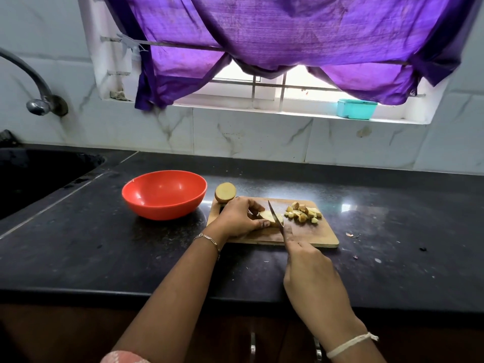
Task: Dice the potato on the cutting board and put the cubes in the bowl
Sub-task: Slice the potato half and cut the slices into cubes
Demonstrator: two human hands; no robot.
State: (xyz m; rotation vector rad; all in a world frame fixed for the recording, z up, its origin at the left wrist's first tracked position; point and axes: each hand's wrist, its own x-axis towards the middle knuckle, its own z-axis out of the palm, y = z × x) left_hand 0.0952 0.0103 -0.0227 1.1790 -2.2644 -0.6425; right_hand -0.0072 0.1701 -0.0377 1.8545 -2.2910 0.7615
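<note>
On a wooden cutting board (pixel 309 237) on the black stone table (pixel 104 258), the left hand (pixel 239 218) grips a pale potato piece (pixel 268 215). The right hand (pixel 306 265) holds a steel knife (pixel 275 214) cutting into it. Diced potato cubes (pixel 303 212) lie just right. An empty red plastic bowl (pixel 164 195) sits left, beside an uncut potato half (pixel 225 192).

Red bowl (pixel 164 194), purple curtain (pixel 288 35), black counter (pixel 104 258), teal box (pixel 356 109), white marbled tiles (pixel 251 137).
</note>
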